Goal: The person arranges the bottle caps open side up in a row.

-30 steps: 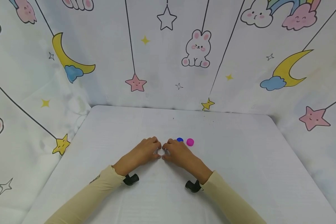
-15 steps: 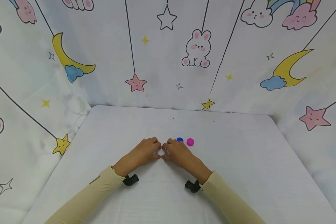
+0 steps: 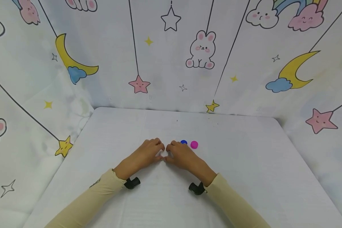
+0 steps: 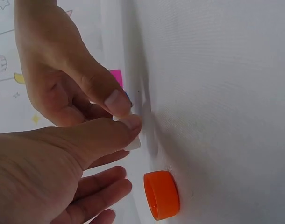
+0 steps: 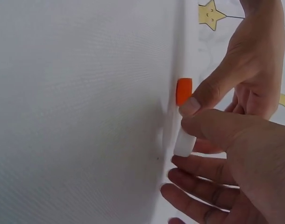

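Observation:
A small white bottle cap (image 3: 164,154) is held between the two hands at the middle of the table. My left hand (image 3: 146,154) pinches its left side, thumb nearest me and fingers beyond. From the other side my right hand (image 3: 183,155) grips it the same way, the thumbs almost meeting. In the right wrist view, the white cap (image 5: 184,142) shows below the right thumb, much of it covered by fingers. An orange bottle cap (image 4: 162,195) stands on the table near the left fingers, hidden behind that hand in the head view.
Just beyond the right hand lie a blue cap (image 3: 183,142), partly covered by the knuckles, and a pink cap (image 3: 194,144). The white table (image 3: 245,164) ends at a hanging cloth (image 3: 165,63) printed with stars, moons and a rabbit.
Both hands stay around the white cap, with only slight finger movement. The head view has shifted very slightly.

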Available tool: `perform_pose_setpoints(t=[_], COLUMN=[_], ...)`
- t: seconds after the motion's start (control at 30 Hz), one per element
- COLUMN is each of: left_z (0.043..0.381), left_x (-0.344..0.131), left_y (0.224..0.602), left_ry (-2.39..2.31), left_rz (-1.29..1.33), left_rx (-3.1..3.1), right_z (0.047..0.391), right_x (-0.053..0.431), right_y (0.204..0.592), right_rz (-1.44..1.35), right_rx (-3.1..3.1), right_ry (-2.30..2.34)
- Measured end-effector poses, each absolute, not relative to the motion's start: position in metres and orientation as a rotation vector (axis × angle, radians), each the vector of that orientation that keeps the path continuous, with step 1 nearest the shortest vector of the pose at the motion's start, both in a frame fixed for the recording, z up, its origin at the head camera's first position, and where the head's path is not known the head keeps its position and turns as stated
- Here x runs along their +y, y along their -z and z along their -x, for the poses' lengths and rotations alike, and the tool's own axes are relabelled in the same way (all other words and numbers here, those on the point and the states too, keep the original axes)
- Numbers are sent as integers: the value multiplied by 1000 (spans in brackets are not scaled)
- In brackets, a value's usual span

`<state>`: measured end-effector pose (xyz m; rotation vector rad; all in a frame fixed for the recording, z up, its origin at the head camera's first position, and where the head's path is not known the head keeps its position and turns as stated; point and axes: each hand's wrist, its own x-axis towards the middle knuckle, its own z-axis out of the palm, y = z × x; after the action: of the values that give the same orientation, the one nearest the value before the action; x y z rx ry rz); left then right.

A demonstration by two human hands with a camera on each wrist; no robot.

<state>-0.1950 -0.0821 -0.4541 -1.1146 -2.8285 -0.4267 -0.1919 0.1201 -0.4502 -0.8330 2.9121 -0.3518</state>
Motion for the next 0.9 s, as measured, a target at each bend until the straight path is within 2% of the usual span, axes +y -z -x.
perform_pose_setpoints(t=[0.9], left_z=[202], left_x=[-87], left_y=[454], left_ry=[444], left_rz=[1207], left_rx=[-2550], right_z=[197], right_x=[129], right_y=[447], right_rz=[684], right_rx=[2816], right_ry=[518])
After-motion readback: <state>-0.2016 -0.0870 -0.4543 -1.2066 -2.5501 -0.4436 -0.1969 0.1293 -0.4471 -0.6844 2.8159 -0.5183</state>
